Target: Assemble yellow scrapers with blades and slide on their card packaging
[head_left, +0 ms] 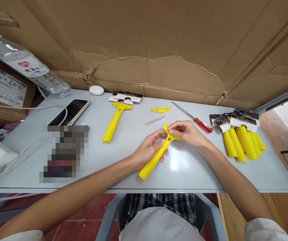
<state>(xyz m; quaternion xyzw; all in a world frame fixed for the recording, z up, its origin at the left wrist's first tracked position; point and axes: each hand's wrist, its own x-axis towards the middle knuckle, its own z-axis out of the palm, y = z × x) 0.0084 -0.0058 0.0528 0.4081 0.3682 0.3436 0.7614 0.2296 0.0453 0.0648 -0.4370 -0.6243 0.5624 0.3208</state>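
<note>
A yellow plastic scraper (156, 155) lies slanted in my hands, its hollow handle end toward me. My left hand (149, 147) is closed around its upper handle, thumb on top. The fingers of my right hand (185, 132) are pinched at the scraper's wide head and cover part of it. Whether a small part sits between those fingertips is hidden. Just beyond the hands lie a flat metal blade (155, 121) and a yellow blade cover (161, 110). A screwdriver with a red handle (203, 125) rests to the right.
Another yellow scraper (114, 124) with black-and-white cards (126, 97) lies left. Several carded scrapers (245, 142) are piled right. A phone (70, 112), a white oval object (96, 90), a water bottle (28, 63) and cables stand at the left. A cardboard wall (159, 40) borders the table (196, 174).
</note>
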